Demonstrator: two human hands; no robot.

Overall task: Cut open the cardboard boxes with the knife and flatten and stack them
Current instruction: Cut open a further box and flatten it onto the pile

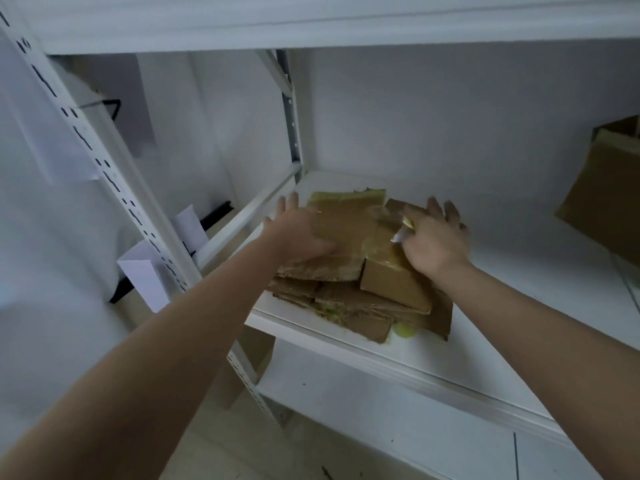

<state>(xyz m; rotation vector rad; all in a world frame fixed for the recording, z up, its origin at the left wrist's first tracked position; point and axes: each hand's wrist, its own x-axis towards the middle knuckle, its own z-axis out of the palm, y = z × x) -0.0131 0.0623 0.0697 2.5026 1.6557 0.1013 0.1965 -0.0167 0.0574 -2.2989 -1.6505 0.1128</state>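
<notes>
- Cardboard boxes: a pile of flattened pieces lies on the white shelf, at its left end, close to the front edge. Top sheet is taped and glossy; to its right a smaller box is not fully flat, one brown face still standing up toward me.
- My left hand lies palm-down on the left part of the top sheet, fingers straight and spread, pressing, not gripping.
- My right hand rests over the smaller box's top right. Its fingers are spread forward, while a small pale object with a yellowish tip sticks out at the thumb side. I take it for the knife, pinched by the thumb; too blurred to be sure.
- Key relation: the pile sits straight ahead and below both hands, between them. Its long axis runs roughly front-to-back on the shelf, slightly skewed to the right. The unflattened box is under and just nearer than my right hand, so that hand is the nearer one to it; the left is on the sheet just beside it.
- Judgement: flattening step, stack partly built. Next move probably calls for pressing down and toward me on the raised face, with the left hand pinning the sheet.
- Risk: blade close to my right fingers.
- Another brown box stands at the far right, well apart.
</notes>
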